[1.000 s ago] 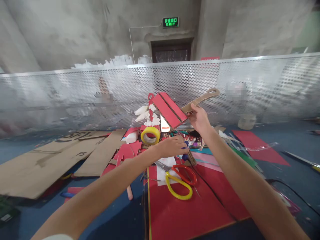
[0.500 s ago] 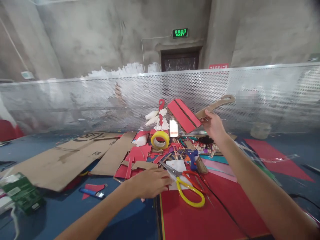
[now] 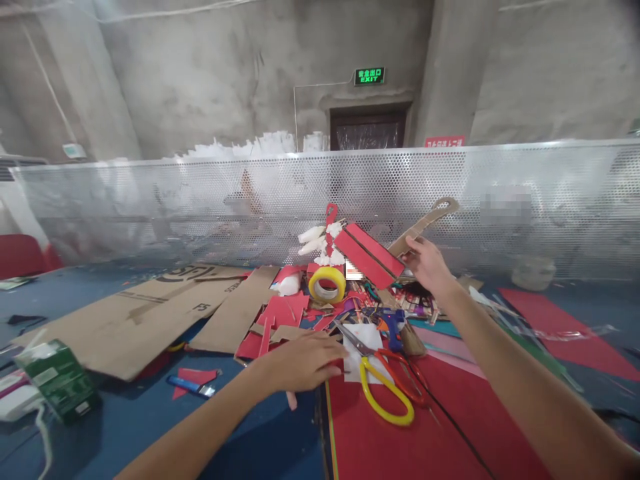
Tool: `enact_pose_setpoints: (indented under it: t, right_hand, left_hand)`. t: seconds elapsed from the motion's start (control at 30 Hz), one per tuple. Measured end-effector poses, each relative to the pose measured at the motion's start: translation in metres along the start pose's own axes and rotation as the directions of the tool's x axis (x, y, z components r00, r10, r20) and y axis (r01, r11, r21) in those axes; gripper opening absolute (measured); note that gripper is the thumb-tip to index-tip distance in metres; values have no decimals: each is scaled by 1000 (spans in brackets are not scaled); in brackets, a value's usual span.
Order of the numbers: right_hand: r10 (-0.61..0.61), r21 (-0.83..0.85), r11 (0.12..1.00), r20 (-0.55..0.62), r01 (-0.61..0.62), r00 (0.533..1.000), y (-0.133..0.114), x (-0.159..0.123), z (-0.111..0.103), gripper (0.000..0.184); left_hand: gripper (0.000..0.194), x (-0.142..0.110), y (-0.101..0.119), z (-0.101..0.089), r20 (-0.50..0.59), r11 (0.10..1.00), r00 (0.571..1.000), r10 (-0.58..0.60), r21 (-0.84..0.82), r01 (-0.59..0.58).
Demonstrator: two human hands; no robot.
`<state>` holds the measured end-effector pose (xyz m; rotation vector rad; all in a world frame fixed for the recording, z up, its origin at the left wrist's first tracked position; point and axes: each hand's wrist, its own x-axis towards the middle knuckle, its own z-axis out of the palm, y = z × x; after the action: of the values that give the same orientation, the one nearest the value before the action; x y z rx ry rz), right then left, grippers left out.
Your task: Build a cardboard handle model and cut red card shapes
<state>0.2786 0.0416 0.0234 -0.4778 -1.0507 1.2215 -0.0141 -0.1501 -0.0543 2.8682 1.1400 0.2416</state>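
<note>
Work surface seen from the wearer's head. Largest, a perforated metal screen (image 3: 280, 187) spans the far edge of a blue counter (image 3: 260, 443). On the counter's left side lies a large cardboard sheet (image 3: 135, 320) printed with dark lettering; in the right foreground lies a red board (image 3: 450, 433), crossed by a dark cord. Farther right is a red sheet (image 3: 590, 340) with a clear strip across it.

The red-faced block (image 3: 373, 253), two red panels parted by a dark stripe, is tilted above the cluttered middle of the counter, its right end lower; a cardboard handle (image 3: 425, 223) with a looped tip slants up and right from behind that end. The right grip (image 3: 427, 263) is closed around this piece where handle and block meet, thumb uppermost. The left grip (image 3: 303, 360) is released, palm down with fingers loosely extended, just left of the scissors (image 3: 364, 347); whether it touches the scraps below cannot be told.

The scissors, one handle yellow and one red, lie partly over white paper (image 3: 353, 367). Just beyond them rests a blue glue gun (image 3: 394, 330); farther back stands a yellow tape roll (image 3: 325, 273). Smallest, a blue craft knife (image 3: 185, 385) lies at left.
</note>
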Motion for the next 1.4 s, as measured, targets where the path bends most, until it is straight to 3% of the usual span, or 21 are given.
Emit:
enact_pose_setpoints:
  t: [0.1,0.23,0.27,0.4,0.47,0.6,0.77,0.83,0.97,1.13,1.4]
  right_hand:
    - [-21,-27,999,21,22,1000,0,2,-1,30]
    - [-56,-79,995,56,60,997,4,3,1,33]
    - [-62,-91,994,61,67,996,6,2,2,34]
    - [-71,-128,988,81,81,994,10,0,6,36]
    - [-70,-139,987,91,82,993,10,-2,7,36]
    - [-65,-149,986,95,79,993,9,-4,7,34]
    - [-69,-160,983,107,86,992,7,-3,6,33]
    - [-73,-163,982,114,92,991,7,-3,5,34]
    - [-79,-165,981,126,99,989,6,0,3,35]
    - [-84,-155,982,130,104,988,5,1,4,32]
    - [-80,-160,982,127,101,989,5,0,4,30]
  left_hand:
    - [36,-10,-24,-21,-9,992,992,-126,-24,126]
    - [36,-16,-38,-30,64,986,986,-156,-50,160]
    - [37,-14,-34,-28,43,988,988,-149,-46,151]
    - [37,2,-1,-8,60,994,993,97,-51,-94]
    - [40,12,14,1,62,987,985,160,-38,-158]
    - [47,28,29,10,69,987,985,159,-18,-158]
    - [50,38,25,16,43,985,984,173,-35,-172]
    - [50,35,16,17,30,990,990,137,-32,-136]
    - [52,20,-7,15,39,996,996,-81,-25,82]
    - [43,5,-20,6,77,941,943,-324,-72,330]
    - [21,7,-23,7,63,898,915,-398,-180,402]
